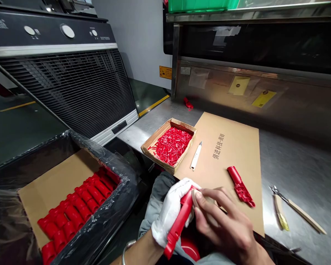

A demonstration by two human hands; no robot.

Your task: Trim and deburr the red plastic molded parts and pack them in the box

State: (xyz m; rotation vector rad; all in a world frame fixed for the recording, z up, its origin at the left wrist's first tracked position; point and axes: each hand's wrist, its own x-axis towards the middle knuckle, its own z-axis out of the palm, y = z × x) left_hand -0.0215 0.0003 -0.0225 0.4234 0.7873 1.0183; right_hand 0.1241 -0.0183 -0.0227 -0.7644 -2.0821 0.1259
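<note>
My left hand (pixel 169 208), in a white glove, is wrapped round a red plastic part (pixel 179 222), a long tube-like piece held tilted over my lap. My bare right hand (pixel 226 217) is closed at the upper end of that part, its fingers pinching a pale thing (pixel 194 197) against it. My fingers hide most of the pale thing, so its kind cannot be told. Beyond my hands, a white-handled knife (pixel 196 156) lies on a cardboard sheet (pixel 237 147). Another red plastic part (pixel 239 186) rests on the same sheet, to the right.
A shallow cardboard box (pixel 147 145) of small red scraps stands left of the sheet. Wooden-handled pliers (pixel 298 211) and a brush-like tool (pixel 280 213) lie on the metal table (pixel 292 162). At left, a plastic-lined bin (pixel 121 195) holds rows of red parts. A shelf (pixel 251 14) overhangs the back.
</note>
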